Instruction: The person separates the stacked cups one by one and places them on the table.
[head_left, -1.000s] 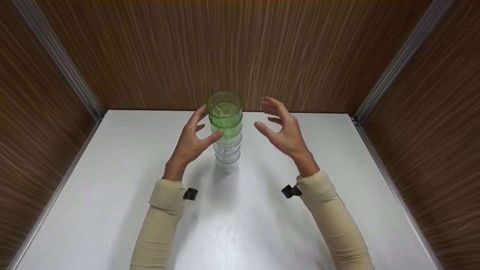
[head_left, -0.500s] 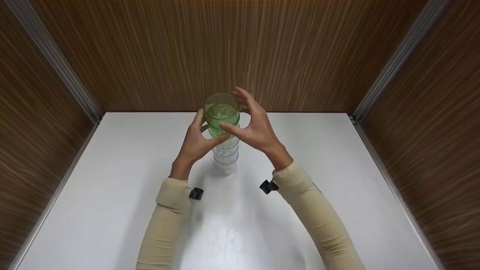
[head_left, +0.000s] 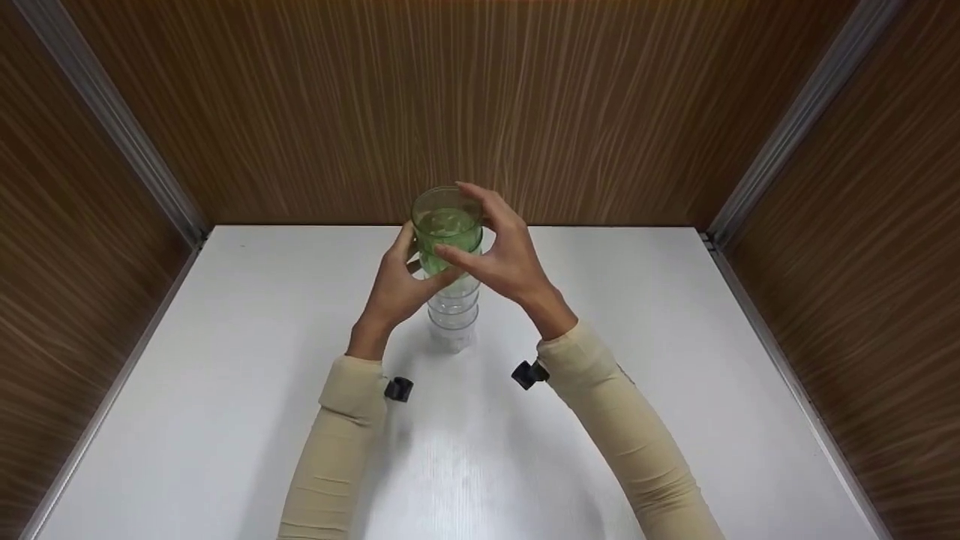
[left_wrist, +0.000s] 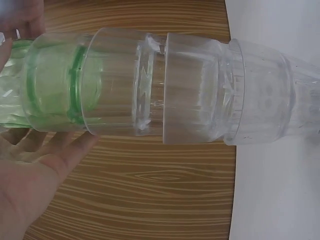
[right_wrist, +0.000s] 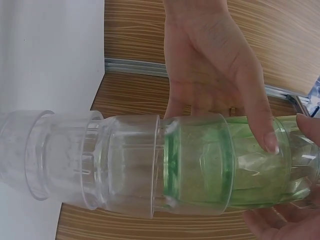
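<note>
Hands (head_left: 510, 259) curled around green cup (head_left: 447, 225)

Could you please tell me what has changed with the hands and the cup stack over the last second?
The right hand swung in leftward and took hold of the top green cup. The left hand closed in slightly, gripping the stack below. The stack stayed upright on the white table.

1. A stack of cups (head_left: 452, 304) stands upright on the white desk (head_left: 225, 390).
2. The right hand (head_left: 504, 251) grips the top green cup (head_left: 446, 225).
3. The left hand (head_left: 397, 281) holds the stack just below it.
</note>
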